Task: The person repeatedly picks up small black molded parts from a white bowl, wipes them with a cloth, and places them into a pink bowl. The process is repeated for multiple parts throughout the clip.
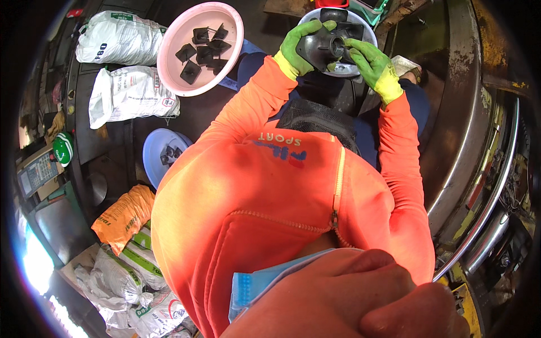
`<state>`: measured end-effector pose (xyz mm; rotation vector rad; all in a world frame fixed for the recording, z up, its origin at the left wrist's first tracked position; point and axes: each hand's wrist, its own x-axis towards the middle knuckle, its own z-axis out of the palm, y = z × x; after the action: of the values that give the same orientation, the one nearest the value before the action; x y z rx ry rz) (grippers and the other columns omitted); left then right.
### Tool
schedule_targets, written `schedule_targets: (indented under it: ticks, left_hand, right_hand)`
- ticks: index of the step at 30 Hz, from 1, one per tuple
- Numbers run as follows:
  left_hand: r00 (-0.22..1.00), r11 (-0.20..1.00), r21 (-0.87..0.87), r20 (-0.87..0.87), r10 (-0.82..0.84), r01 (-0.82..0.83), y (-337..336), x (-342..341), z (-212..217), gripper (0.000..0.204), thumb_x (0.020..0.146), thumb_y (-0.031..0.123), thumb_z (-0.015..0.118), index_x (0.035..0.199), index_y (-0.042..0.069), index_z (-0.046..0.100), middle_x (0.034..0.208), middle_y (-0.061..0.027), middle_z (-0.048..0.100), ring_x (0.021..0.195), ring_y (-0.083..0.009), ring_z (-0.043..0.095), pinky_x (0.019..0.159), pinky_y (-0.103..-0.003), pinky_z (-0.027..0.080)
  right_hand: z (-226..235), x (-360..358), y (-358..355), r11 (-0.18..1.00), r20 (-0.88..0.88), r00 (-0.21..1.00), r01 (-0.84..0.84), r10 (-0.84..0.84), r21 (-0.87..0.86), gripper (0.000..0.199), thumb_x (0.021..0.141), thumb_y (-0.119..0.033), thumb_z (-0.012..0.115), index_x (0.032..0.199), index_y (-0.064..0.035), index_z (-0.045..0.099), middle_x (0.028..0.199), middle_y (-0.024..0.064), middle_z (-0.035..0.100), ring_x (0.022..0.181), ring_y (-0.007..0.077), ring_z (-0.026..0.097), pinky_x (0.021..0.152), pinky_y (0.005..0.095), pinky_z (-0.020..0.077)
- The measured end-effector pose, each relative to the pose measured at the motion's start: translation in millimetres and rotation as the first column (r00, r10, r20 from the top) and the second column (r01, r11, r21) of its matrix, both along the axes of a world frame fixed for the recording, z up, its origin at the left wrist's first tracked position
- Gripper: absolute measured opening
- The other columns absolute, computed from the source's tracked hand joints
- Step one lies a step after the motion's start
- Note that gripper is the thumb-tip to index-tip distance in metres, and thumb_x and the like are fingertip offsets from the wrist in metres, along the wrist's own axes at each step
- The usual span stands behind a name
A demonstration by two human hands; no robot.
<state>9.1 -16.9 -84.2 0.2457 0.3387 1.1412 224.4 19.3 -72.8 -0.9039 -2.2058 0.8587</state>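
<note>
Over a pale basin [369,25], my left hand [296,49], in a green-yellow glove, wraps around a rounded black plastic part [316,49] with a round hub opening. My right hand [372,65], gloved alike, has its fingers closed together at the hub's right side. Whatever may be pinched between those fingertips is too small to make out. More black parts [352,31] lie in the basin just behind the held one. To the left, a pink basin [164,62] holds several black square-headed pieces [204,54] with thin stems.
A blue basin [151,163] with dark pieces stands at my left. White sacks [121,38] and an orange sack [124,217] lie further left, near a control panel [39,174]. On the right run a metal machine edge [462,112] and a shiny bar [496,186].
</note>
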Motion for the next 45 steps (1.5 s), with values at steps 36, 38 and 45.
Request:
schedule_targets:
  ticks: [36, 38, 45]
  left_hand:
    - [0.85, 0.766, 0.601, -0.259, 0.459, -0.23, 23, 15, 17, 0.052, 0.071, 0.009, 0.067, 0.12, 0.004, 0.05, 0.121, -0.0137, 0.051, 0.11, -0.0253, 0.053, 0.095, -0.036, 0.045]
    - [0.934, 0.907, 0.364, -0.198, 0.296, -0.21, 18, 20, 33, 0.061, 0.07, 0.018, 0.07, 0.125, 0.002, 0.047, 0.116, -0.0126, 0.055, 0.106, -0.024, 0.056, 0.094, -0.036, 0.045]
    - [0.888, 0.855, 0.487, -0.296, 0.353, -0.178, 14, 22, 47, 0.071, 0.068, 0.018, 0.072, 0.132, 0.001, 0.045, 0.122, -0.013, 0.054, 0.109, -0.0257, 0.057, 0.096, -0.036, 0.046]
  right_hand:
    - [-10, -22, -20, 0.828, -0.337, 0.906, 0.026, -0.257, -0.56, 0.034, 0.095, -0.026, 0.054, 0.116, -0.0007, 0.06, 0.1, 0.0101, 0.065, 0.091, 0.0147, 0.058, 0.082, 0.0285, 0.0459]
    - [-8, -23, -22, 0.747, -0.335, 0.891, 0.007, -0.306, -0.665, 0.034, 0.095, -0.027, 0.054, 0.116, -0.0013, 0.061, 0.098, 0.0088, 0.064, 0.087, 0.0139, 0.057, 0.08, 0.0274, 0.0454]
    - [15, -23, -33, 0.724, -0.367, 0.889, -0.061, -0.274, -0.688, 0.029, 0.096, -0.029, 0.052, 0.107, -0.0035, 0.059, 0.074, -0.0045, 0.052, 0.056, 0.004, 0.04, 0.048, 0.02, 0.0297]
